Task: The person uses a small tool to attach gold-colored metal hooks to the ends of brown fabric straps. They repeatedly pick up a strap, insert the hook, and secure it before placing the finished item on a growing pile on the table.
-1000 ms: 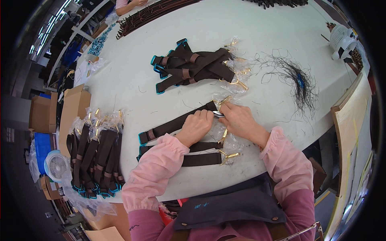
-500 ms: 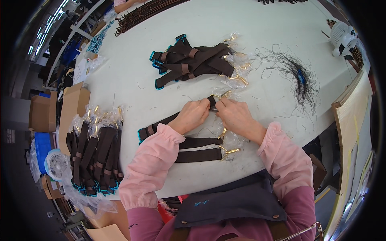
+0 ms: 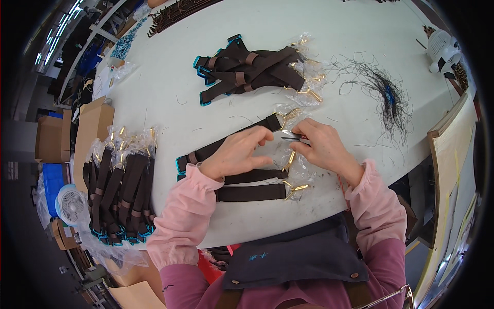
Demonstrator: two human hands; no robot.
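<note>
My right hand (image 3: 329, 149) is closed on small metal thread snips (image 3: 291, 137), their blades pointing left toward my left hand. A reddish cord (image 3: 341, 186) shows beside the right wrist. My left hand (image 3: 234, 153) has its fingers apart and holds nothing; it hovers over a dark brown strap (image 3: 268, 123) and hides part of it. That strap has a gold hook (image 3: 291, 114) in clear plastic at one end and a turquoise-covered buckle (image 3: 180, 165) at the other. Two more straps lie nearer me, the closest one (image 3: 252, 192) with a gold hook (image 3: 294, 189).
Beyond my hands lies a pile of similar straps (image 3: 252, 67). Another bunch (image 3: 123, 185) rests at the table's left edge, near a cardboard box (image 3: 95, 131) and a small fan (image 3: 72, 204). A tangle of dark threads (image 3: 389, 100) and a white appliance (image 3: 442, 50) are at the right.
My hands have come off the strap end, which now lies on the table. The left hand moved left and opened; the snips now show in the right hand.
</note>
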